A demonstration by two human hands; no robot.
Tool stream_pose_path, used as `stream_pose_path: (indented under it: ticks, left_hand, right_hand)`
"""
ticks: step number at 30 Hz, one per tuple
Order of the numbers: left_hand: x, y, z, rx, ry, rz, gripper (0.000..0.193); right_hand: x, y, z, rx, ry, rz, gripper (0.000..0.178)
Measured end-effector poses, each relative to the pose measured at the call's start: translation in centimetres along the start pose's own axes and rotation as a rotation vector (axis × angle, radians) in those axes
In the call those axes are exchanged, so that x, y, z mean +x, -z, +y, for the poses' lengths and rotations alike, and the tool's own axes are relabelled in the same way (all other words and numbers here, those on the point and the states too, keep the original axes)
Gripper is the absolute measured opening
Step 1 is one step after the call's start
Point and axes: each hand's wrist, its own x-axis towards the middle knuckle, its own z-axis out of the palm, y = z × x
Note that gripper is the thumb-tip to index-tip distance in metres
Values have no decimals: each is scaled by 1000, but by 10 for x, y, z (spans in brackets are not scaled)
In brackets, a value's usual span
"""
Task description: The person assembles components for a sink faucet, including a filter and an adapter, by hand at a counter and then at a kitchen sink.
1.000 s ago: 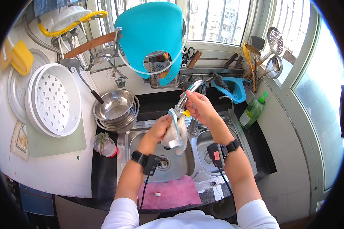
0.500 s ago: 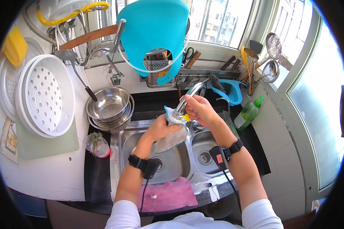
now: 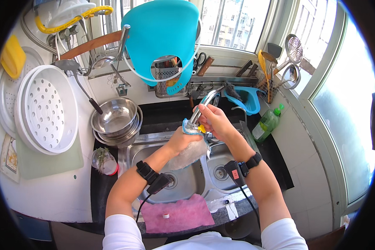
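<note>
My left hand grips a wet grey-white cloth with a blue edge, pressed against the lower end of the chrome tap over the steel double sink. The cloth hangs down below that hand over the left basin. My right hand wraps around the tap's spout just above the cloth. A small yellow piece shows between the two hands; what it belongs to I cannot tell. Both wrists carry black bands with cables.
Stacked steel bowls and a ladle stand left of the sink, with white perforated trays further left. A pink cloth lies on the front edge. A green soap bottle, a blue basket and hanging utensils are at right.
The cloth in my left hand has moved up from over the basin to the tap's end. My right hand stays on the spout. The view has tilted slightly.
</note>
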Motion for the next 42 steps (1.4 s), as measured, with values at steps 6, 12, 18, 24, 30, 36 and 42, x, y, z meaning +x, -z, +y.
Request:
stream_pose_path:
  ticks: [6,12,18,24,30,36,42]
  left_hand:
    - [-5,-12,-9,464,-123,441,18]
    - [-3,-32,-13,932,-143,936,24]
    - [-3,-40,-14,987,-137,1071,21]
    - [-12,-3,14,235,7,233,36]
    - [0,15,20,-39,211,-47,48]
    - [-2,13,24,-85,287,-55,43]
    - [-1,12,22,-26,273,19,47]
  right_hand:
    - [-3,-8,1,-10,39,49,29]
    - [-2,-13,9,-31,103,114,28]
    - [-5,-18,7,-49,135,122,30]
    - [-7,-5,-7,-216,24,56,34]
    - [-11,27,24,-523,375,-168,31]
    - [-23,20,38,-1051,934,150,30]
    - [-3,12,65,-896,1137,333,29]
